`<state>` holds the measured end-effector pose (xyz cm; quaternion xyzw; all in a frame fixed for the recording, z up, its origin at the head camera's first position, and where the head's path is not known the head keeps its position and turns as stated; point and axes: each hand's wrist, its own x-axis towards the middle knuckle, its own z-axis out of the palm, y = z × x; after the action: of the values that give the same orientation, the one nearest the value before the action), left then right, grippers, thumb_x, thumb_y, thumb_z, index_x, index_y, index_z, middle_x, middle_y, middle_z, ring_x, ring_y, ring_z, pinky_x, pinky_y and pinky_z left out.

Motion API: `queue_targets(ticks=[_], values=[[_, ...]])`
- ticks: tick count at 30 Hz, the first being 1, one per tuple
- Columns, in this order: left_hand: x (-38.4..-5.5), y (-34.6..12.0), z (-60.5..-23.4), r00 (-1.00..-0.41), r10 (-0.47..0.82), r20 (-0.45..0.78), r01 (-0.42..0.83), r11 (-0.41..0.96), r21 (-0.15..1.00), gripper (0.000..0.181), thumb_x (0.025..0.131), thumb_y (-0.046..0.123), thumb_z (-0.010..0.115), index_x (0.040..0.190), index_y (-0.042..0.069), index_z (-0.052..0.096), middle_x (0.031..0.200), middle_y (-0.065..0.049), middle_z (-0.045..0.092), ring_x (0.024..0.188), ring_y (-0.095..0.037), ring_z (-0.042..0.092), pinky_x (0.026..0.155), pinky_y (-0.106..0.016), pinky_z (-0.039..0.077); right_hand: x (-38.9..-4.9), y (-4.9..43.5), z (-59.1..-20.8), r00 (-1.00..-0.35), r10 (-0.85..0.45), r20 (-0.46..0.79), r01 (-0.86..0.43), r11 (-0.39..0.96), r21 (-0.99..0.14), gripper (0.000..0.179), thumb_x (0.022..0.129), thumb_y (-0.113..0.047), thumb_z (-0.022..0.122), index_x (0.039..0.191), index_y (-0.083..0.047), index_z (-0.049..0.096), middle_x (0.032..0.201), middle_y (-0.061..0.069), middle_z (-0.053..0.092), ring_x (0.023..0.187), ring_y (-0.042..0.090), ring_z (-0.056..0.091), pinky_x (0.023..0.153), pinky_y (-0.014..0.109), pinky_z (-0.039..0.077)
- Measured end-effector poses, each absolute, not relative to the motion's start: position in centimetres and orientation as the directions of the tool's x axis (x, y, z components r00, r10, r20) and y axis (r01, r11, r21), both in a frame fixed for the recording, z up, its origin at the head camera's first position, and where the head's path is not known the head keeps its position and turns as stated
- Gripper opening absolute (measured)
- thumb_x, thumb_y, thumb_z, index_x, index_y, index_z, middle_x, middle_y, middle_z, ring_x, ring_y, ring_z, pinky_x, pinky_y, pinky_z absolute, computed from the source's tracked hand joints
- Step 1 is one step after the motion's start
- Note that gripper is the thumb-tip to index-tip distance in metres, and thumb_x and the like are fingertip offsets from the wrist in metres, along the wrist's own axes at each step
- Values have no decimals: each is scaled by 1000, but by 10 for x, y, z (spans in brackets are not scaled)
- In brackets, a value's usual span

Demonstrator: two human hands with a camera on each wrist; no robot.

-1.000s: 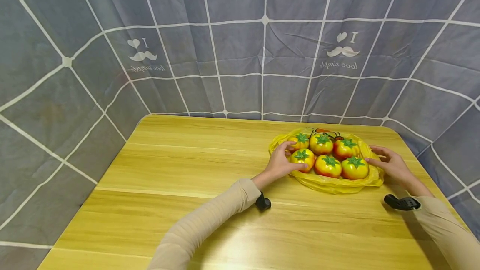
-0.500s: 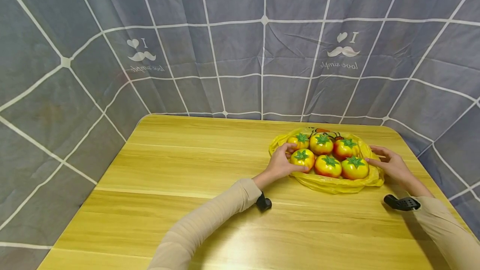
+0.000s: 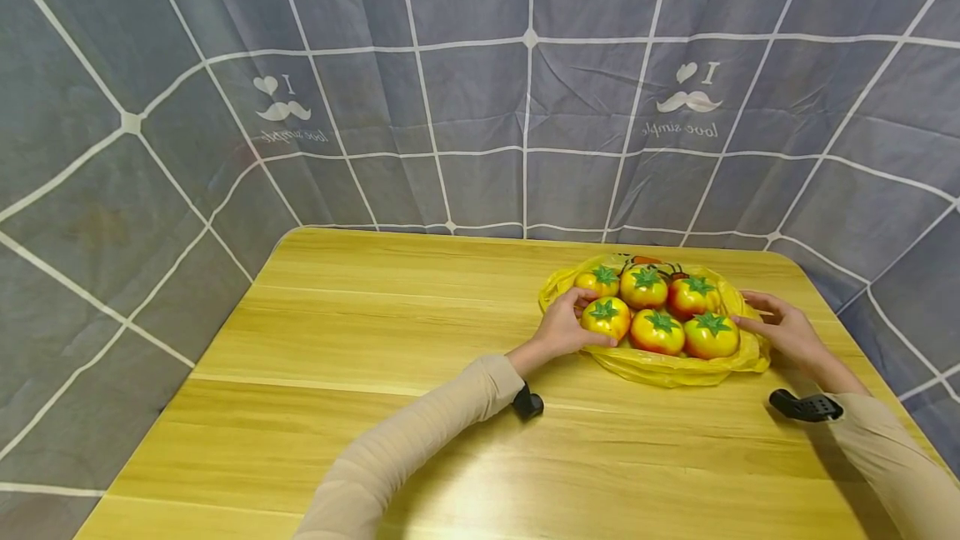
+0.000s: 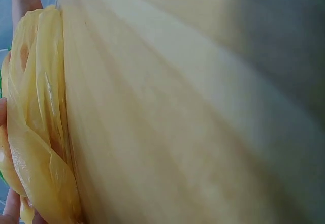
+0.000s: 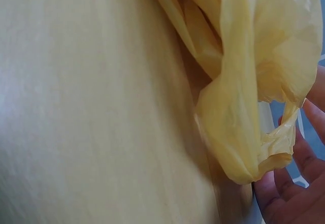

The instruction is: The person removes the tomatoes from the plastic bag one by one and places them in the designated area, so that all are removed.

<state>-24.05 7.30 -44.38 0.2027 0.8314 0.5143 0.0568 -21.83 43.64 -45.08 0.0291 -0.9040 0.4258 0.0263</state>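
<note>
Several tomatoes, yellow and red with green star-shaped tops, sit in two rows in a spread yellow plastic bag (image 3: 652, 372) at the right of the table. My left hand (image 3: 561, 330) grips the front left tomato (image 3: 606, 317), thumb along its near side and fingers behind it. Behind that one lies the back left tomato (image 3: 597, 278). At the bag's right edge my right hand (image 3: 787, 332) has its fingers spread and relaxed, the thumb tip beside the front right tomato (image 3: 711, 335). In the right wrist view, its fingers (image 5: 304, 155) reach behind a loose fold of the bag (image 5: 231, 122).
The wooden table (image 3: 360, 315) stretches to the left and front of the bag. A grey curtain (image 3: 480, 107) with white grid lines hangs behind it and along both sides. Black wrist cameras, such as the right one (image 3: 806, 405), stick out near the sleeves.
My left fingertips have slipped slightly down between the two left tomatoes. My right hand, the bag and the tomatoes stay in place.
</note>
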Motion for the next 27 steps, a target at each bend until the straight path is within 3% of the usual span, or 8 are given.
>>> queue_targets(ticks=[14, 27], values=[[-239, 73, -441, -912, 403, 79, 267, 435, 860, 69, 67, 23, 88, 127, 8, 57, 125, -6, 60, 99, -12, 54, 85, -15, 44, -216, 436, -450, -997, -27, 68, -70, 626, -777, 54, 91, -20, 66, 136, 2, 46, 98, -44, 41, 83, -19, 48, 68, 6, 45], [-241, 70, -438, -904, 413, 108, 303, 443, 844, 69, 67, 23, 87, 128, 9, 58, 122, -6, 61, 95, -8, 52, 80, -13, 42, -216, 434, -448, -997, -25, 67, -67, 655, -753, 59, 91, -23, 66, 135, 7, 43, 97, -43, 39, 82, -20, 46, 68, 5, 43]])
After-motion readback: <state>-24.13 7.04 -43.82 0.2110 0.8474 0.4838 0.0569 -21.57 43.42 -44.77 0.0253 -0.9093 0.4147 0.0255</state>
